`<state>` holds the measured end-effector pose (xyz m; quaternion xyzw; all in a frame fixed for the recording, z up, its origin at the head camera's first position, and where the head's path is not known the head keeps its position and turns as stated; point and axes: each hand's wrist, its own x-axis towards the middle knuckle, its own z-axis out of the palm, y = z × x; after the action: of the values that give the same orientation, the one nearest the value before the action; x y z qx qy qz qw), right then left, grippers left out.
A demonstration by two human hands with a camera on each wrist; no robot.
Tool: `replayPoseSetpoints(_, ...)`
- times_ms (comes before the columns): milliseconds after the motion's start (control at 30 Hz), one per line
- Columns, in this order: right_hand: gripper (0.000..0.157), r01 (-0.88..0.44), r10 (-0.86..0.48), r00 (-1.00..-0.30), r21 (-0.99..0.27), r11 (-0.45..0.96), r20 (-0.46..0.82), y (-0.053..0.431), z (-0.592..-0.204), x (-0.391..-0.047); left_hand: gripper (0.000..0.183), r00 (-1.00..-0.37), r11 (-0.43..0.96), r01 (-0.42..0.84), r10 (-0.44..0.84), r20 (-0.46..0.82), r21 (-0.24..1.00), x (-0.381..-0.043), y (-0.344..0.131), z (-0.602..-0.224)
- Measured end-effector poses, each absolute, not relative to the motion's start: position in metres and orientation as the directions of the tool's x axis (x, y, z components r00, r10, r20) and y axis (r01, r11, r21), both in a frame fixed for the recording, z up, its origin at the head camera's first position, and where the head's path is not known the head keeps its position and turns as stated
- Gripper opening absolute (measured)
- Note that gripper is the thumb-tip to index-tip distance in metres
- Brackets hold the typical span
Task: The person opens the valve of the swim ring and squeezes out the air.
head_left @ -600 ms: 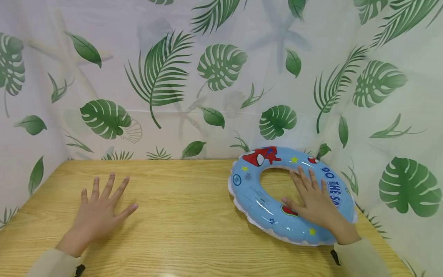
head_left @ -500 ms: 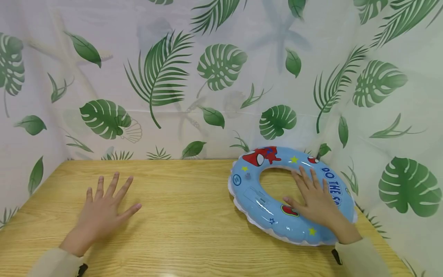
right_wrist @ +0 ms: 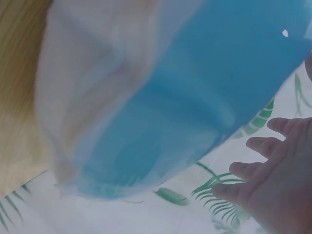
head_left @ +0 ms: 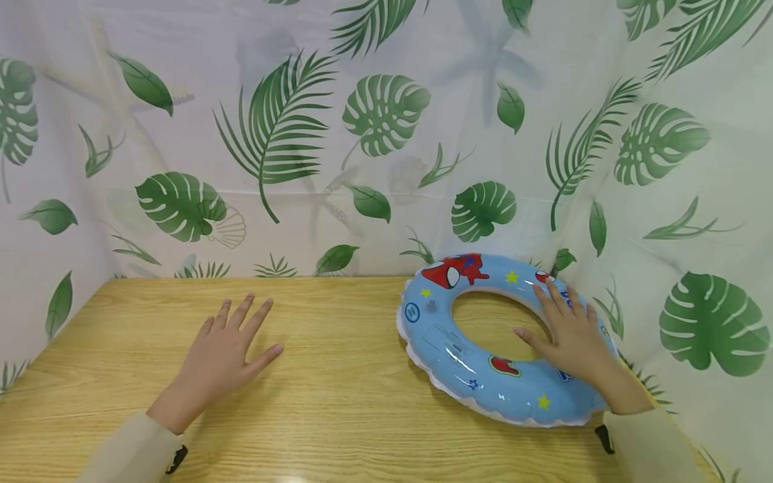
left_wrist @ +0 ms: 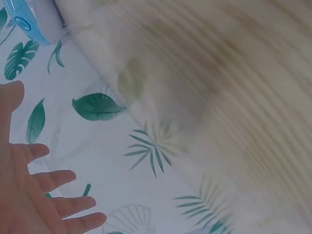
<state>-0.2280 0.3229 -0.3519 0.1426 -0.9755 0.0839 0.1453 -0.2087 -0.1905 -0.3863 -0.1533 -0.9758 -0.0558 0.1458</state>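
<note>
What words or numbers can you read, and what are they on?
No word or number can be read.
Blue letters on the swim ring: mostly hidden by the right hand.
Round badge on the ring: marks too small to read.
Pale box on the ring: any print is too small.

Your head camera looked forward and down across the table (head_left: 338, 376). Your wrist cameras faced the backdrop (head_left: 290, 235) aslant, the right one very near the swim ring (head_left: 519, 392); all three views shared both.
</note>
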Motion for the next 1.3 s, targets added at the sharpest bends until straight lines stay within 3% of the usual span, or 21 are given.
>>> replayPoseSetpoints(400, 0.080, -0.254, -0.184, -0.905, -0.141, 0.957, 0.383, 0.359, -0.352, -0.242, 0.069, -0.822, 0.892, 0.445, 0.375, 0.428, 0.074, -0.222, -0.141, -0.385)
replayPoseSetpoints(667, 0.073, -0.217, -0.138, -0.910, -0.165, 0.962, 0.390, 0.383, -0.359, -0.255, 0.066, -0.806, 0.860, 0.495, 0.403, 0.433, 0.121, -0.230, -0.107, -0.380)
replayPoseSetpoints(967, 0.076, -0.127, -0.051, -0.956, -0.251, 0.960, 0.289, 0.394, -0.362, -0.260, 0.065, -0.792, 0.822, 0.545, 0.441, 0.421, 0.164, -0.237, -0.069, -0.390)
replayPoseSetpoints(1300, 0.079, -0.087, -0.025, -0.983, -0.347, 0.934, 0.180, 0.400, -0.367, -0.265, 0.070, -0.835, 0.798, 0.540, 0.469, 0.288, 0.268, -0.243, -0.028, -0.394)
